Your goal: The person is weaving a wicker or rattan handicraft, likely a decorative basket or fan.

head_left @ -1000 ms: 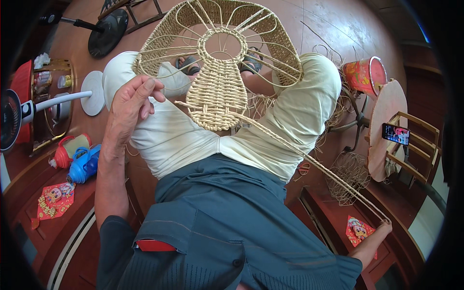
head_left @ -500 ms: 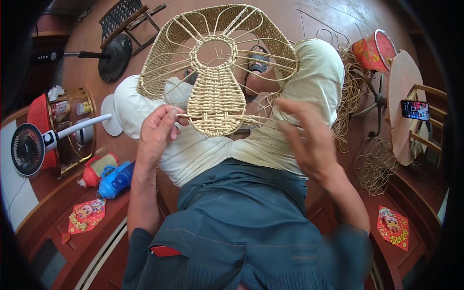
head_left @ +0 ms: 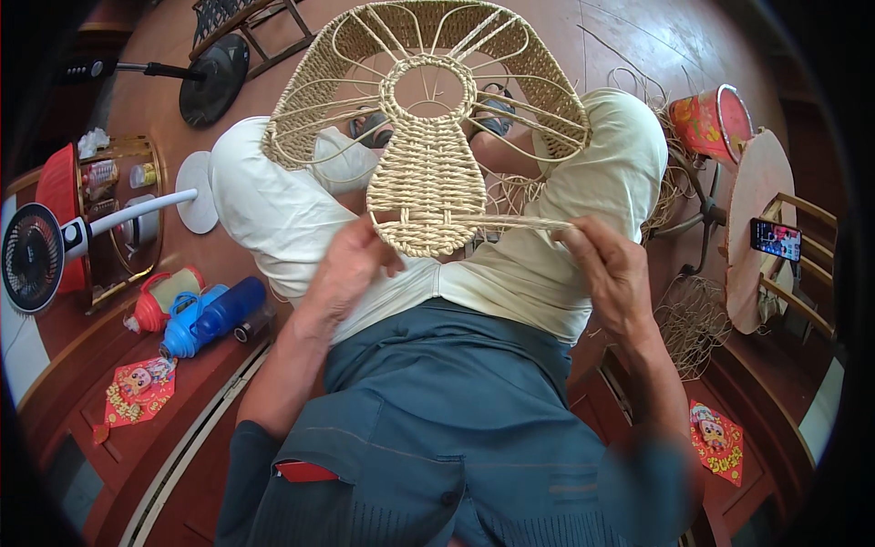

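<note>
A woven straw basket point(head_left: 427, 173) rests between my knees, with a ring, looped thin rods and a wide braided band at its far side. Its narrow tongue-shaped panel points toward me. From this panel a straw cord point(head_left: 515, 221) runs taut to the right. My right hand point(head_left: 615, 278) is closed, pinching the cord's far end between thumb and fingers. My left hand point(head_left: 354, 266) is at the panel's lower left edge, fingers curled and slightly blurred; what they grip there is hidden.
Loose straw cord point(head_left: 697, 319) lies in tangles on the right, near a red bucket point(head_left: 711, 123) and a round wooden board point(head_left: 761, 232) with a phone point(head_left: 776, 239). On the left stand a white fan point(head_left: 35, 258), a blue bottle point(head_left: 230, 308) and a glass-sided cabinet point(head_left: 137, 264).
My right hand has gone from loose and blurred to pinching the cord, now drawn out straight to the right. My left hand has moved right and slightly down. The basket appears shifted right.
</note>
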A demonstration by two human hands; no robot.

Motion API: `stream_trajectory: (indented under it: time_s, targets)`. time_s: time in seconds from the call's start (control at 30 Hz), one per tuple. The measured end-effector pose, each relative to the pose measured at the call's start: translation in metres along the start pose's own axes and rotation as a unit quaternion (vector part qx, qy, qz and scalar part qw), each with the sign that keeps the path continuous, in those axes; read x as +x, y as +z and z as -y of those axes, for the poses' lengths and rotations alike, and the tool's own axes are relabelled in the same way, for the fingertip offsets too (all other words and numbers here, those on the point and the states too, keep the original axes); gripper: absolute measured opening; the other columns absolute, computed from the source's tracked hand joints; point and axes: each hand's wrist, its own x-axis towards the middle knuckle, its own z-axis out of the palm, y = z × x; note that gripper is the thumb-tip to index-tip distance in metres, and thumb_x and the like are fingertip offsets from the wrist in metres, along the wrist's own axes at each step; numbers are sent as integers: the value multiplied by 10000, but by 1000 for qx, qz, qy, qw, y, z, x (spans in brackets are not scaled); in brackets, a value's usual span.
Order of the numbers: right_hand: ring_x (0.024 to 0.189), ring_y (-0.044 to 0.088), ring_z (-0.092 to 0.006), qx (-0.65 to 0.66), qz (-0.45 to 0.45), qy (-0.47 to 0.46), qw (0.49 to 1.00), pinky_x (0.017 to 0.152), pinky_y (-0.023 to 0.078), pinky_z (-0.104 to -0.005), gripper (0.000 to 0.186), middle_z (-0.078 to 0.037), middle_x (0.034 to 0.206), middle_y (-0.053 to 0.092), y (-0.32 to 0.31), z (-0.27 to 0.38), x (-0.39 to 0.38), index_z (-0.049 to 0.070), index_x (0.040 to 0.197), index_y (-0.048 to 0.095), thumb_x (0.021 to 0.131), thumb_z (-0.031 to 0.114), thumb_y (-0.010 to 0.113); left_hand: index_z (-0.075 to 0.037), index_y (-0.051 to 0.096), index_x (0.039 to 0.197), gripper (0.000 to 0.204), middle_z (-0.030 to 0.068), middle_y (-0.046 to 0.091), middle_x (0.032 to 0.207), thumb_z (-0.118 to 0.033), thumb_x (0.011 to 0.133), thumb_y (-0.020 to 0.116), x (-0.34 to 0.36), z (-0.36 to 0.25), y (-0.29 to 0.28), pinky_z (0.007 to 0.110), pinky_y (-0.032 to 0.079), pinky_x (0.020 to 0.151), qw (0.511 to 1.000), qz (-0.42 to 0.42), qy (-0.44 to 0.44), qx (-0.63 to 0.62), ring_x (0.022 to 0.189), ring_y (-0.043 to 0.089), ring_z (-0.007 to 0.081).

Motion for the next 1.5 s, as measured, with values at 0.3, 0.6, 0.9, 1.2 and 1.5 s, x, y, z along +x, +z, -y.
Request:
stream_trajectory:
  time_s: [0.3, 0.6, 0.9, 1.2, 1.5]
  targets:
    - [724, 549, -84, 44, -49, 111, 992, 691, 471, -284, 313, -49, 720, 635, -6, -13, -16, -8, 966, 761, 1066, 276, 676, -13, 573, 1473, 445, 104, 705, 1211, -105, 1054, 695, 36, 19, 67, 284, 575, 875, 912, 245, 25, -328, 953, 651, 122]
    - [717, 505, -71, 68, -52, 139, 987, 661, 440, -294, 344, -38, 719, 611, -6, -12, -18, -10, 939, 757, 1060, 301, 676, -10, 695, 1292, 344, 92, 727, 1156, -261, 1058, 714, 48, 29, 74, 305, 577, 879, 930, 271, 35, -247, 960, 659, 145]
    - [919, 670, -294, -307, -186, -126, 925, 834, 526, -369, 138, -95, 962, 726, -14, 19, -12, 54, 1059, 748, 948, 134, 766, -24, 700, 1261, 299, 84, 743, 1131, -140, 996, 776, 45, 34, 46, 365, 582, 989, 951, 215, 104, -197, 1057, 711, 205]
    - [958, 694, -141, 215, -56, 77, 972, 863, 573, -301, 227, -83, 1047, 716, 65, 38, 9, -4, 1189, 641, 996, 81, 724, -23, 675, 1288, 297, 61, 736, 1061, -120, 1017, 747, 29, 28, 25, 302, 535, 740, 957, 137, 3, -257, 859, 666, 123]
    - [899, 703, -139, 554, 28, 152, 818, 838, 607, -296, 249, -69, 1069, 681, 80, 35, 27, 42, 1199, 530, 1015, 60, 697, -36, 669, 1315, 315, 60, 728, 1165, -154, 1031, 736, 26, 21, 32, 303, 549, 809, 946, 163, 64, -271, 980, 666, 122]
